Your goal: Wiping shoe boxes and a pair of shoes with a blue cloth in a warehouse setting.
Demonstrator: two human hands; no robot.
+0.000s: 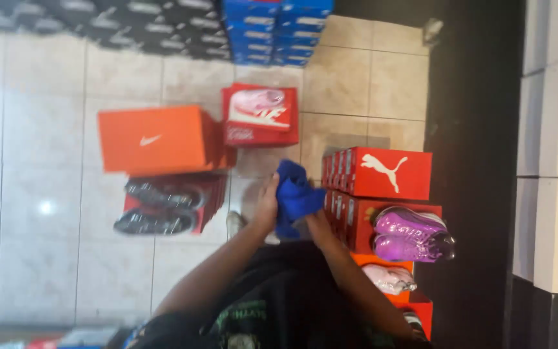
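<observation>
Blue cloth (295, 194), bunched up, is gripped by both hands: left hand (266, 205) closed on its left edge, right hand (316, 226) closed under its lower right. It hangs just left of the red shoebox stack (382, 173); an orange box (153, 139) lies farther left.

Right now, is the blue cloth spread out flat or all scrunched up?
Scrunched up. The soft blue cloth is bunched into folds between the left hand and right hand, not spread flat.

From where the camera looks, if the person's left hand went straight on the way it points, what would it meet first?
Probably the red shoe box with a pink shoe on it. The left hand, holding the blue cloth together with the other hand, points up the picture toward it, though depth is unclear.
</observation>
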